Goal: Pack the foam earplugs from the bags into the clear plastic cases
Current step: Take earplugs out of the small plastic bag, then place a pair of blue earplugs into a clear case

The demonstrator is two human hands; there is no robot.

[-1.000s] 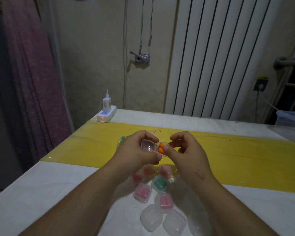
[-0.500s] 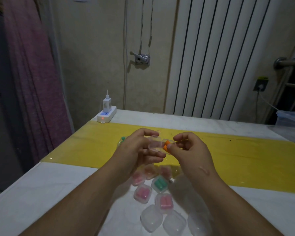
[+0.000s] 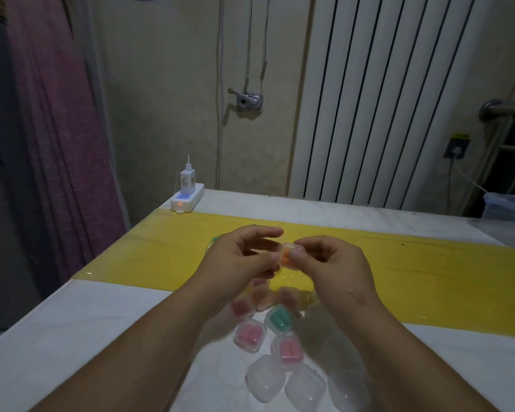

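Both hands are raised over the table and hold one small clear plastic case (image 3: 292,257) with orange earplugs inside. My left hand (image 3: 238,260) pinches its left side and my right hand (image 3: 330,263) pinches its right side with thumb and forefinger. Below them on the white table lie closed cases: two with pink earplugs (image 3: 249,337) (image 3: 289,350), one with green earplugs (image 3: 279,318), and clear cases with nothing seen inside (image 3: 265,379) (image 3: 305,388). More cases are partly hidden under my hands. A bag with a green earplug (image 3: 213,240) peeks out behind my left hand.
A yellow mat (image 3: 414,263) runs across the white table (image 3: 72,337). A white power strip with a charger (image 3: 188,197) sits at the far left corner. A clear plastic bin (image 3: 509,209) stands at the right edge. A radiator and wall lie behind.
The case lid has come down over the orange earplugs; the case now looks closed and sits further right, between both hands' fingertips.
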